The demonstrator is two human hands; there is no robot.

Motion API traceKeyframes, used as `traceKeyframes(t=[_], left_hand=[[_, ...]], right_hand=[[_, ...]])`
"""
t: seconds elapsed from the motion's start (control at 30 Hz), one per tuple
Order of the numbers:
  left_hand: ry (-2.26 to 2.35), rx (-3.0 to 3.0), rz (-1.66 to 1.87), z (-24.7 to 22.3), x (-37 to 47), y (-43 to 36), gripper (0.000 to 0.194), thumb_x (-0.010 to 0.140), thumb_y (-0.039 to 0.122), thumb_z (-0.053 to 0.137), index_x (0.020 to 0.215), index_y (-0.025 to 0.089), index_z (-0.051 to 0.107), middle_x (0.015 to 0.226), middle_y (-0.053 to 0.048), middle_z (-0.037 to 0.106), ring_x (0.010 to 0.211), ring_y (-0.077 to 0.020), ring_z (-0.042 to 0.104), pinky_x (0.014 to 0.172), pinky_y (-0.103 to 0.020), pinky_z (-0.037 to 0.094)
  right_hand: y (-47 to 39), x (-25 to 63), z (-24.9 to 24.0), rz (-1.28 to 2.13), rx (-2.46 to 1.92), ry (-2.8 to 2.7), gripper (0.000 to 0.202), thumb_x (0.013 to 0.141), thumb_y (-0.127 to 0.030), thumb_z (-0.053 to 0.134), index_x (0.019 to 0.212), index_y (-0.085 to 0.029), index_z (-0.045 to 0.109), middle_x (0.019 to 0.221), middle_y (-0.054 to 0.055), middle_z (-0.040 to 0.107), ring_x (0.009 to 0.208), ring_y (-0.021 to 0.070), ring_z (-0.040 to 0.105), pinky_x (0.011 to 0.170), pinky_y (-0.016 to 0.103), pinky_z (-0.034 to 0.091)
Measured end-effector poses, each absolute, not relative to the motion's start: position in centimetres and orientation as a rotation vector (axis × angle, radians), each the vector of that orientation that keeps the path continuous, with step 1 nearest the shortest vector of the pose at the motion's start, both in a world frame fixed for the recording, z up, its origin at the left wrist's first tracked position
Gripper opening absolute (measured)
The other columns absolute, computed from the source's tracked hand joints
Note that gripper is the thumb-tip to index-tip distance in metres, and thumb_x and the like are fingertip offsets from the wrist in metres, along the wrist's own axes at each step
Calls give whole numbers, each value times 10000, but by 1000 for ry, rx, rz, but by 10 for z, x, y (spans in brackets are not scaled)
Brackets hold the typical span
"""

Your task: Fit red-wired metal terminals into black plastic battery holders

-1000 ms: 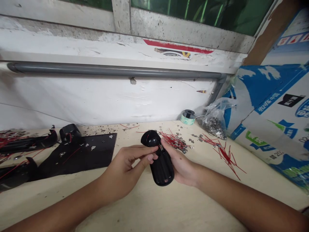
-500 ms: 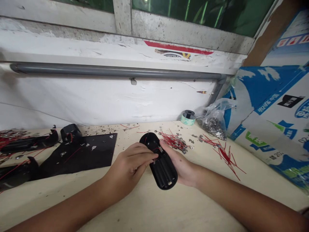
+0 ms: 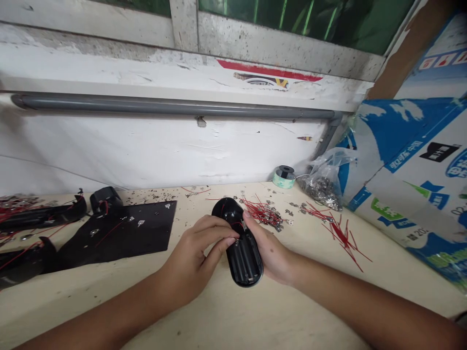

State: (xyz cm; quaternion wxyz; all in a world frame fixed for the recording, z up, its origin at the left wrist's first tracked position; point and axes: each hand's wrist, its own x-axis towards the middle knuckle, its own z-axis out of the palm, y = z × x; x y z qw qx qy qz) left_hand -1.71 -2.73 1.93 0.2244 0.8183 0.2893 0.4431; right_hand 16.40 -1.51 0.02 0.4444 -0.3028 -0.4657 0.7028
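Observation:
A black plastic battery housing [image 3: 245, 262], rounded at both ends with long battery slots, is tilted over the table with its open side up. My right hand [image 3: 272, 248] is closed around its right side, thumb on the upper edge. Thumb and fingertips of my left hand [image 3: 207, 248] pinch at the upper left end of the slots. A small metal battery contact [image 3: 237, 241] with a coil spring shows at those fingertips, partly hidden by them. A thin red wire [image 3: 235, 223] runs inside the housing just above.
Red wires with metal contacts [image 3: 264, 214] lie in a pile behind the housing, with more red wires [image 3: 341, 236] rightward. A plastic bag of metal parts [image 3: 323, 187] and a tape roll [image 3: 284, 177] stand at the back. Left are a black sheet [image 3: 146, 238] and other black housings [image 3: 44, 214].
The housing has turned slightly, its lower end shifting left. My left thumb now presses against the fingertips at the battery contact, and my right hand has moved a little left with the housing.

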Motion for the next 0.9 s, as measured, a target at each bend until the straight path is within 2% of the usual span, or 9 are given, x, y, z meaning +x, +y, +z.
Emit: traceKeyframes(t=[0.13,0.27,0.53,0.8,0.9], left_hand=[[910,2158,1271,17,-15,-28,179,946,178,573,1073,225,690,1019,-58,704,953,-188,640,855,-341,514],[958,2184,1226,19,-13,-32,111,965,198,538,961,208,649,929,-43,668,902,-183,596,822,-335,488],[954,2477,1186,22,-16,-34,170,987,113,448,1046,182,592,1015,-70,613,970,-189,559,862,-349,476],[941,2602,1099,23,-13,-39,199,967,61,434,1048,140,597,1074,-100,573,998,-199,551,888,-361,488],[971,2616,1111,24,-12,-39,187,967,62,430,1018,128,597,1064,-106,570,986,-202,548,880,-365,490]], right_hand=[[-15,164,-2,1760,-791,-1182,498,927,-650,523,1128,-220,676,967,48,670,931,214,588,841,337,446],[-16,165,-4,1771,-838,-1199,534,890,-697,533,1071,-221,691,862,40,662,824,215,592,794,353,466],[-19,163,4,1547,-823,-1315,552,882,-692,550,1002,-167,676,915,74,651,953,252,569,872,368,440],[-19,162,2,1517,-871,-1293,515,875,-689,562,925,-183,640,844,44,611,852,221,552,774,325,443],[-20,161,2,1489,-896,-1315,518,878,-694,551,921,-185,635,850,44,613,855,221,553,783,331,443]])
